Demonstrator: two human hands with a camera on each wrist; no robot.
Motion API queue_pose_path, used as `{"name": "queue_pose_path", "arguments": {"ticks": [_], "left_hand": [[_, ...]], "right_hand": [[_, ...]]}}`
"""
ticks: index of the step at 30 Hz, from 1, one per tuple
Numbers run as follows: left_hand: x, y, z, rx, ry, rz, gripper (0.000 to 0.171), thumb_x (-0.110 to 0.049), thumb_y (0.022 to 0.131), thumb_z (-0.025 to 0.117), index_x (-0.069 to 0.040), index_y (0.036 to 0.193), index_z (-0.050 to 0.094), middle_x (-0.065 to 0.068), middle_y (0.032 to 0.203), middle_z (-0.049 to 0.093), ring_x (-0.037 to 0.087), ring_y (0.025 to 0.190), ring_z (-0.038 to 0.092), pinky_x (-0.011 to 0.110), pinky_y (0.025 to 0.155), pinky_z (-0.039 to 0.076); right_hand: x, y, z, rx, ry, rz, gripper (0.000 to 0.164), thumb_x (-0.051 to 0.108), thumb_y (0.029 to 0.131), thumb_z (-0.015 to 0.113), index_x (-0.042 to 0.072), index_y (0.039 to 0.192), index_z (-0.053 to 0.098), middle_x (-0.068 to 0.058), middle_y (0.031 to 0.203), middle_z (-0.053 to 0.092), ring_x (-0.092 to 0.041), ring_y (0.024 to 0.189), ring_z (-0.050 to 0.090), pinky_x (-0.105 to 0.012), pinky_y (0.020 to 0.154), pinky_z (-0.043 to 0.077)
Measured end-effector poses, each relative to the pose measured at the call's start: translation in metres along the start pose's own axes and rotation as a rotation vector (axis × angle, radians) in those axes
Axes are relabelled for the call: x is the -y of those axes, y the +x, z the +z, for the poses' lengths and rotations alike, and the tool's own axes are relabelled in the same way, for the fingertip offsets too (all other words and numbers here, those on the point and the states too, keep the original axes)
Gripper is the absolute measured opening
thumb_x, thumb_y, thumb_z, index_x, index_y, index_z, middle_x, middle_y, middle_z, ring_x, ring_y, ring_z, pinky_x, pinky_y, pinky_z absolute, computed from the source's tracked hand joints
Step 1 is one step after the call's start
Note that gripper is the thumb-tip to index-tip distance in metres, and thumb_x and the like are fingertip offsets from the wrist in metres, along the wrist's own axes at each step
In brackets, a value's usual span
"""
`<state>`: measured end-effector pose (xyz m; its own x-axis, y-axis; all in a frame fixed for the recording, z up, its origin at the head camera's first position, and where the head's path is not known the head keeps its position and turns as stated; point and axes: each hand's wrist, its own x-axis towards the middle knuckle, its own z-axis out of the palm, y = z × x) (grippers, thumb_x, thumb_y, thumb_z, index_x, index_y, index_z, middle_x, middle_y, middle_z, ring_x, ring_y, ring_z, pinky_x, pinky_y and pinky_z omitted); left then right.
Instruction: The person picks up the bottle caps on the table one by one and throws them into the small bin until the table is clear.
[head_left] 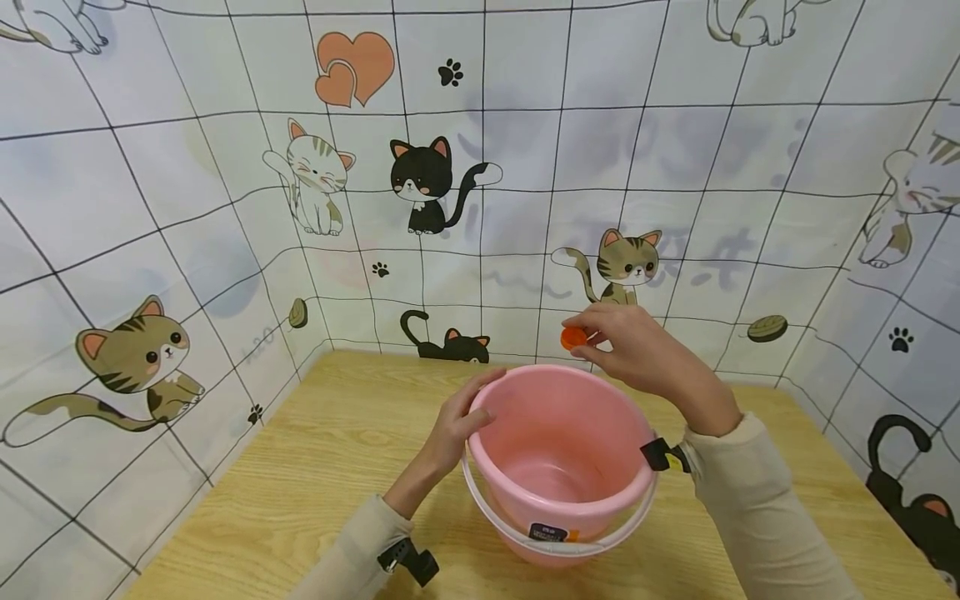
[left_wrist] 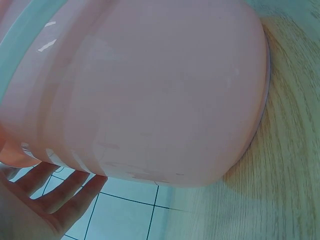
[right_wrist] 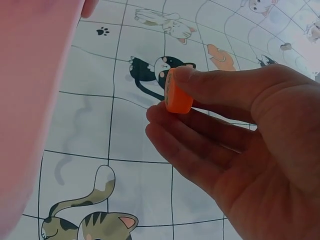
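Observation:
A pink plastic bucket (head_left: 555, 408) stands upright on the table, its inside bare from above. My left hand (head_left: 457, 421) grips its left rim, thumb over the edge and fingers along the outside. In the left wrist view those fingers (left_wrist: 75, 195) lie against the bucket's wall (left_wrist: 160, 95). Above the bucket's far right rim, my right hand (head_left: 633, 342) pinches a small round orange cap (head_left: 573, 337) between thumb and fingers. From the right wrist the orange cap (right_wrist: 181, 95) appears side-on under the thumb, beyond the bucket's edge.
The bucket's white handle (head_left: 555, 548) hangs down across its front, over a dark label (head_left: 548, 532). A wood-grain table (head_left: 300, 467) carries the bucket. White tiled-pattern sheeting with cartoon cats (head_left: 422, 185) closes off the back and both sides.

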<state>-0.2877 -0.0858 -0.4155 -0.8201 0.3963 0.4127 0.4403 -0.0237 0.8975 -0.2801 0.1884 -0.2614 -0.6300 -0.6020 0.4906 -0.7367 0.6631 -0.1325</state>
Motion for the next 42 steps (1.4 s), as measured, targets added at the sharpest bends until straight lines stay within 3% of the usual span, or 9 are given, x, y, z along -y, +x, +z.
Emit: {"name": "queue_pose_path", "arguments": {"ticks": [15,27,34,42], "left_hand": [[0.0017,-0.0004,-0.0001,0.001,0.003,-0.009,0.067,-0.024,0.09,0.054,-0.014,0.156,0.045,0.023,0.146,0.056,0.046,0.115,0.065,0.052,0.085,0.064],[0.0018,0.0,-0.0001,0.0,0.003,0.002,0.067,-0.024,0.09,0.054,-0.014,0.155,0.046,0.023,0.146,0.056,0.046,0.116,0.065,0.059,0.086,0.062],[0.0013,0.001,0.0001,-0.004,0.014,0.01,0.067,-0.024,0.089,0.053,-0.013,0.155,0.046,0.023,0.146,0.056,0.045,0.117,0.064,0.054,0.086,0.063],[0.0005,-0.0001,0.0002,-0.001,0.008,0.011,0.066,-0.023,0.09,0.053,-0.013,0.155,0.046,0.024,0.145,0.056,0.048,0.115,0.064,0.063,0.086,0.06]], "right_hand": [[-0.0009,-0.001,0.0013,0.004,-0.016,0.019,0.031,0.004,0.087,0.078,0.0,0.117,0.074,-0.011,0.107,0.074,-0.023,0.087,0.073,-0.037,0.076,0.063],[-0.0021,-0.0001,0.0022,0.007,-0.017,0.03,0.03,0.005,0.09,0.075,0.0,0.119,0.073,-0.014,0.112,0.075,-0.028,0.093,0.073,-0.04,0.079,0.064],[-0.0024,-0.0002,0.0015,0.015,-0.015,0.044,0.03,0.005,0.091,0.074,0.0,0.121,0.072,-0.014,0.112,0.076,-0.026,0.092,0.073,-0.04,0.08,0.063],[-0.0021,-0.0008,0.0017,0.013,-0.011,0.041,0.031,0.005,0.09,0.075,0.0,0.121,0.073,-0.014,0.111,0.076,-0.027,0.093,0.073,-0.042,0.08,0.063]]}}
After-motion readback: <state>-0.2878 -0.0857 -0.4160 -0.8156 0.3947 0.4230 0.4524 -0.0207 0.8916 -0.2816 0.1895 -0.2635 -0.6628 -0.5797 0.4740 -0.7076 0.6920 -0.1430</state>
